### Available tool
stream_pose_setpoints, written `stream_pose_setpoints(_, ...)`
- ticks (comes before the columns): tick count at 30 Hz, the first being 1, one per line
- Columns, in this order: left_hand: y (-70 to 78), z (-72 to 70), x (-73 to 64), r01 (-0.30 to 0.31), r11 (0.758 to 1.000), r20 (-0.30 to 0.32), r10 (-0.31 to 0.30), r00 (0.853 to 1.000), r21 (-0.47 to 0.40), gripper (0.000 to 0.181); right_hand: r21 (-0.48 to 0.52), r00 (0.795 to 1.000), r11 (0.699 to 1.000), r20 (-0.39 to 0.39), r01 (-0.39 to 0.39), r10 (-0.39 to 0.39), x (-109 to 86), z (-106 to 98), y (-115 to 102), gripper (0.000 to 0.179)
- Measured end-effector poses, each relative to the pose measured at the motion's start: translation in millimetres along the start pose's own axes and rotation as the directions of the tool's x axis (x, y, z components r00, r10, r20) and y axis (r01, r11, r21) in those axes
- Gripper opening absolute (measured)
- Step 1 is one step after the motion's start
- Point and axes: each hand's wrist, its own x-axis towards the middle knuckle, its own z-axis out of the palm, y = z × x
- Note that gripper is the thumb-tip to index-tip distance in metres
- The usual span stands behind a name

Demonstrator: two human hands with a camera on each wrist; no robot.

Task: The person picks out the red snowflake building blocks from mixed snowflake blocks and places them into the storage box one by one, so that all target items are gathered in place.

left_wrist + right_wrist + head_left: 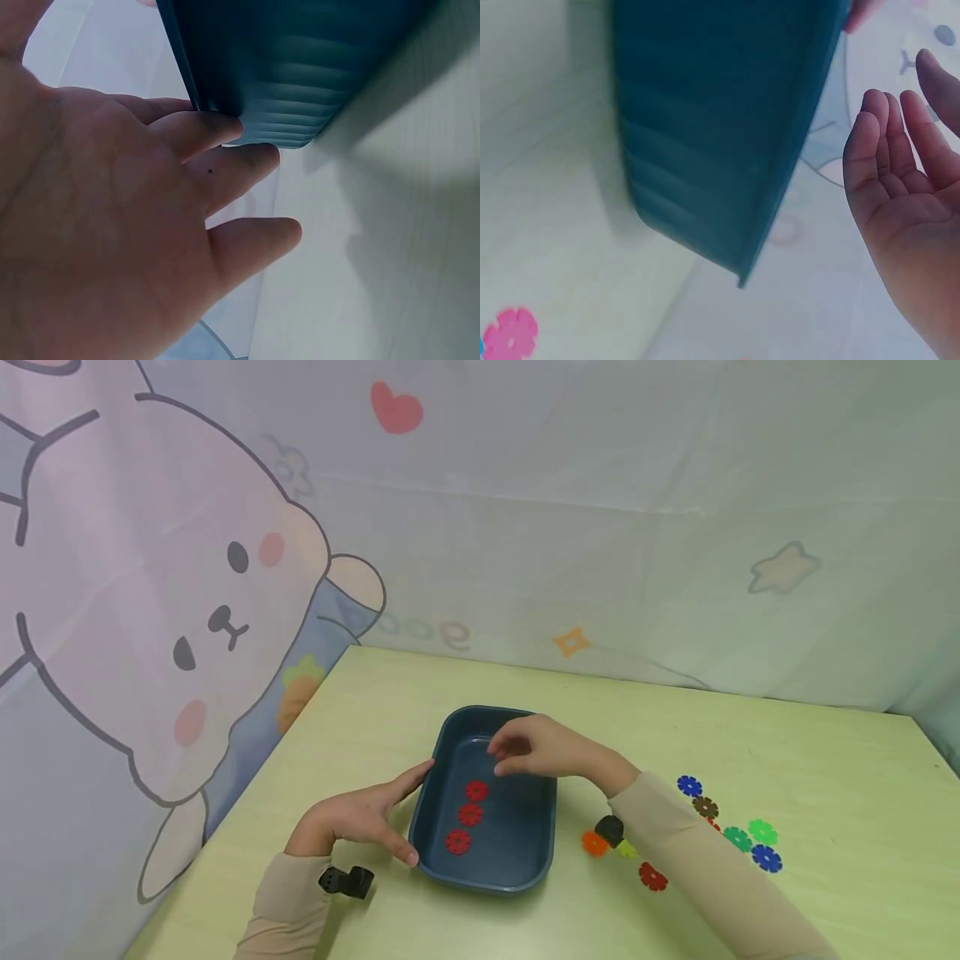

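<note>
A dark blue rectangular tray (517,835) stands on the table, with three red flower-shaped discs (470,814) in a slanting row on its floor. My left hand (360,814) rests against the tray's left side, thumb near the front corner and index finger along the rim. In the left wrist view, its fairly straight fingers (240,169) touch or lie close to the outer wall. My right hand (543,746) hovers over the far part of the tray, fingers loosely bent and apart from the thumb. The right wrist view shows nothing in this hand (911,195).
Right of the tray lie loose flower discs: an orange one (596,843), a dark red one (653,877), a blue one (689,786), a brown one (705,807) and several others. The right forearm hides part of that group. A printed cloth (525,527) hangs behind the table.
</note>
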Motion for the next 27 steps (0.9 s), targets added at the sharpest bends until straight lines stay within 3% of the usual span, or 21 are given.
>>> stream_pose_setpoints(6, 0.5, 0.3, 2.3, -0.014, 1.0, 0.002, 0.014, 1.0, -0.012, 0.126, -0.004, 0.999, 1.0, -0.017, 0.03, -0.03, -22.8, -9.8, -4.5, 0.028)
stream_pose_setpoints(17, -0.7, 0.4, 2.6, -0.016, 1.0, 0.008, 0.016, 1.0, -0.009, 0.125, -0.021, 0.998, 0.999, -0.058, 0.035, -0.036, -67.5, -20.1, 6.3, 0.026)
stream_pose_setpoints(27, -3.0, -1.1, -1.5, -0.022, 1.0, 0.002, 0.022, 1.0, -0.001, 0.125, 0.007, 0.994, 0.999, -0.1, -0.04, 0.041, -104.0, -16.5, 17.6, 0.021)
